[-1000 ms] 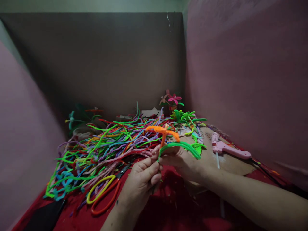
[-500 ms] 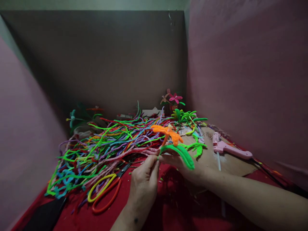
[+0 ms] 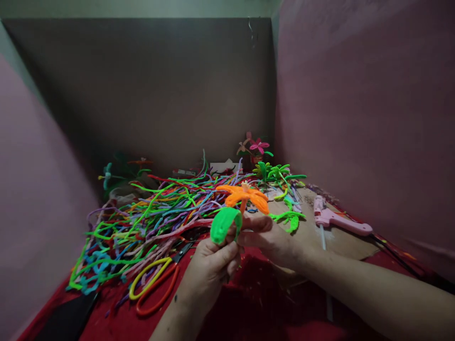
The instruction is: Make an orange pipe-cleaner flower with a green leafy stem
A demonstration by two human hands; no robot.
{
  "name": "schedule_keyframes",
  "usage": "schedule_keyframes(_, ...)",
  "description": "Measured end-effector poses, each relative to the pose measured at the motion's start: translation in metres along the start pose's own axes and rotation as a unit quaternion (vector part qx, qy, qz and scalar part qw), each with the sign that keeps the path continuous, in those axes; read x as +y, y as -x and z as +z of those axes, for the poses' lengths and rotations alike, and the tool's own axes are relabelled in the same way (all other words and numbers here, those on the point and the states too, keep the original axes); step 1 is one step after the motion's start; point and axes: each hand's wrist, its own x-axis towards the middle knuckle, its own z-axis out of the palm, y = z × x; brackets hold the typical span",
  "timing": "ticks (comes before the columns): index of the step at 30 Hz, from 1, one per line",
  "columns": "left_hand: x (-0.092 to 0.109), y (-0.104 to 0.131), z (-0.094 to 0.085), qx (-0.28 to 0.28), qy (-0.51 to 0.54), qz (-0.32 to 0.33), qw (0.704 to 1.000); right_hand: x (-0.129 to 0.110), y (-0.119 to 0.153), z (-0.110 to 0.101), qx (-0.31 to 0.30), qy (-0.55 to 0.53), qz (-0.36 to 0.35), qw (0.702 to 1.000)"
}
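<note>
Between my two hands stands a pipe-cleaner flower with orange petals (image 3: pixel 243 196) and a pale centre. A curved green pipe-cleaner leaf (image 3: pixel 223 226) arches over the fingers at its stem. My left hand (image 3: pixel 213 263) is closed, thumb and fingers pinched around the stem just under the leaf. From the right, my right hand (image 3: pixel 265 237) closes its fingers on the stem below the orange petals. The fingers hide most of the stem and the leaf's lower end.
A heap of colourful pipe cleaners (image 3: pixel 170 203) spreads across the left and middle. Scissors (image 3: pixel 156 284) with yellow and red handles lie at its front. On cardboard (image 3: pixel 351 244) to the right rests a pink glue gun (image 3: pixel 341 220). Finished flowers (image 3: pixel 259 147) stand behind, on red cloth (image 3: pixel 263 308).
The green leaf has swung from pointing right to curling over on the left. My left hand has turned and lowered slightly; the orange flower has shifted a little left.
</note>
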Motion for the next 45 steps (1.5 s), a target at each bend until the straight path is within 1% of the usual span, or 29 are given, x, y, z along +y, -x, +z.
schedule_keyframes(2,0.001,0.000,0.000,-0.008,0.018,-0.022,1.000,0.000,0.000,0.000,0.004,-0.017,0.001,1.000)
schedule_keyframes(3,0.001,0.000,0.001,-0.008,0.009,-0.029,1.000,0.000,0.000,0.001,0.011,-0.019,-0.001,1.000)
schedule_keyframes(5,0.004,0.000,0.002,0.002,-0.044,-0.028,0.999,0.000,-0.001,0.002,0.028,-0.013,0.000,1.000)
schedule_keyframes(7,0.006,0.001,0.004,0.028,-0.127,0.003,0.992,0.000,-0.002,0.002,0.049,-0.005,0.010,0.999)
schedule_keyframes(9,0.006,0.001,0.007,0.062,-0.228,0.060,0.970,0.001,-0.003,0.002,0.069,-0.017,0.029,0.997)
schedule_keyframes(10,0.004,0.001,0.007,0.080,-0.282,0.097,0.951,0.002,-0.004,0.002,0.080,-0.031,0.040,0.996)
schedule_keyframes(11,0.002,0.002,0.008,0.099,-0.339,0.137,0.926,0.003,-0.005,0.002,0.089,-0.048,0.051,0.994)
schedule_keyframes(12,-0.001,0.001,0.007,0.117,-0.397,0.179,0.893,0.004,-0.005,0.002,0.094,-0.062,0.058,0.992)
schedule_keyframes(14,-0.007,0.001,0.004,0.145,-0.507,0.255,0.811,0.006,-0.006,0.001,0.098,-0.071,0.061,0.991)
schedule_keyframes(16,-0.013,0.000,0.001,0.153,-0.591,0.311,0.729,0.007,-0.006,0.002,0.098,-0.055,0.055,0.992)
schedule_keyframes(17,-0.015,0.000,-0.001,0.151,-0.617,0.332,0.698,0.007,-0.006,0.002,0.099,-0.041,0.054,0.993)
schedule_keyframes(18,-0.015,-0.001,-0.002,0.149,-0.631,0.346,0.678,0.006,-0.006,0.002,0.101,-0.029,0.052,0.993)
schedule_keyframes(19,-0.015,-0.001,-0.002,0.147,-0.636,0.353,0.670,0.006,-0.006,0.003,0.099,-0.019,0.049,0.994)
schedule_keyframes(20,-0.014,-0.001,-0.002,0.146,-0.632,0.352,0.675,0.005,-0.005,0.004,0.097,-0.009,0.044,0.994)
schedule_keyframes(21,-0.013,-0.002,-0.002,0.146,-0.619,0.344,0.691,0.004,-0.005,0.004,0.094,0.001,0.040,0.995)
schedule_keyframes(22,-0.011,-0.001,-0.001,0.144,-0.600,0.328,0.715,0.002,-0.005,0.004,0.093,0.010,0.037,0.995)
schedule_keyframes(25,-0.004,0.000,0.004,0.147,-0.519,0.266,0.799,0.001,-0.004,0.004,0.100,0.017,0.043,0.994)
schedule_keyframes(27,0.001,0.001,0.007,0.155,-0.456,0.239,0.843,0.002,-0.005,0.003,0.098,0.003,0.046,0.994)
schedule_keyframes(31,0.005,0.002,0.013,0.158,-0.334,0.187,0.910,0.008,-0.005,-0.003,0.082,-0.016,0.041,0.996)
schedule_keyframes(34,0.004,0.002,0.015,0.154,-0.218,0.142,0.953,0.008,-0.005,-0.006,0.072,-0.025,0.038,0.996)
schedule_keyframes(37,0.004,0.002,0.016,0.155,-0.124,0.104,0.974,0.004,-0.006,-0.007,0.037,0.008,0.050,0.998)
schedule_keyframes(39,0.005,0.003,0.015,0.138,-0.114,0.082,0.981,0.002,-0.007,-0.007,0.005,0.029,0.052,0.998)
schedule_keyframes(42,0.008,0.004,0.012,0.074,-0.137,0.060,0.986,-0.002,-0.008,-0.006,-0.016,0.016,0.040,0.999)
schedule_keyframes(45,0.008,0.005,0.006,0.014,-0.113,0.042,0.993,-0.006,-0.008,-0.005,-0.033,0.015,0.040,0.999)
